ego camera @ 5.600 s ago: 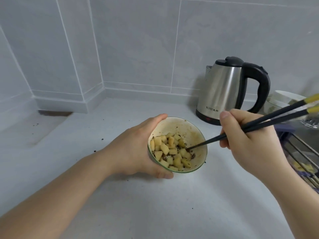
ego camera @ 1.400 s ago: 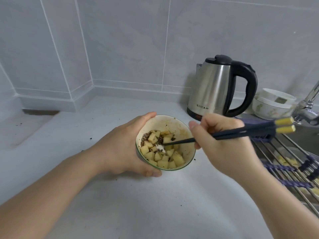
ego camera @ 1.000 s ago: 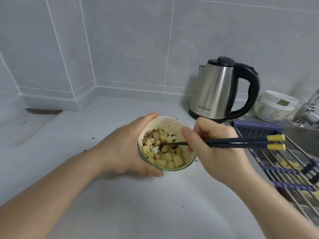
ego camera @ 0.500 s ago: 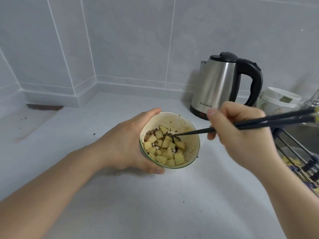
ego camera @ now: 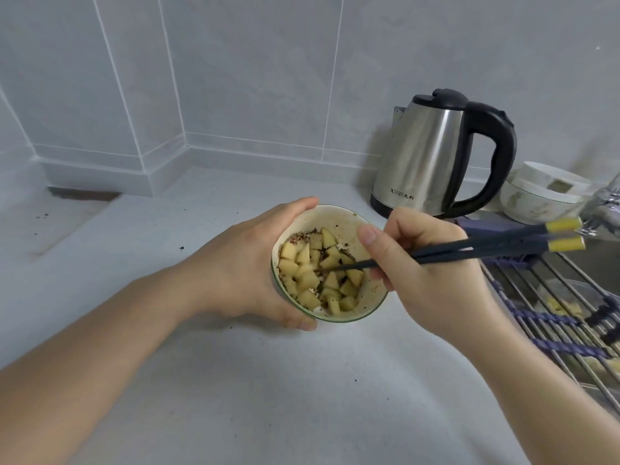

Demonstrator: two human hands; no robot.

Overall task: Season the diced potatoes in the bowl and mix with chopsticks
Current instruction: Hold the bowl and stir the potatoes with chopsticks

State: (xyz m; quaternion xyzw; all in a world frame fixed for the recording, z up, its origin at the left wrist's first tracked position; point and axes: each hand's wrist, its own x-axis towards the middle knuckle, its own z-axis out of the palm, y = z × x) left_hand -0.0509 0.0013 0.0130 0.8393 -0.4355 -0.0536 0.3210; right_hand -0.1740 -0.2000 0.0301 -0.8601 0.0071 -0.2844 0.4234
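Note:
A small cream bowl [ego camera: 340, 219] with a green rim stands on the white counter, tilted slightly toward me. Diced potatoes [ego camera: 318, 273] speckled with dark seasoning fill its lower half, and a patch of loose spice lies at the upper left inside. My left hand [ego camera: 246, 270] wraps the bowl's left side, thumb on the far rim, fingers under the near rim. My right hand [ego camera: 426, 266] grips dark chopsticks [ego camera: 486, 248] with yellow ends; their tips are down among the potato pieces in the middle of the bowl.
A steel electric kettle [ego camera: 432, 156] with a black handle stands behind the bowl to the right. White stacked bowls [ego camera: 540, 196] sit beside it. A wire rack [ego camera: 553, 317] over the sink runs along the right edge. Dark crumbs dot the counter [ego camera: 268, 397].
My right hand has moved left and closer over the bowl, and the chopstick tips have gone from the bowl's upper part into the middle of the potatoes. My left hand keeps its hold.

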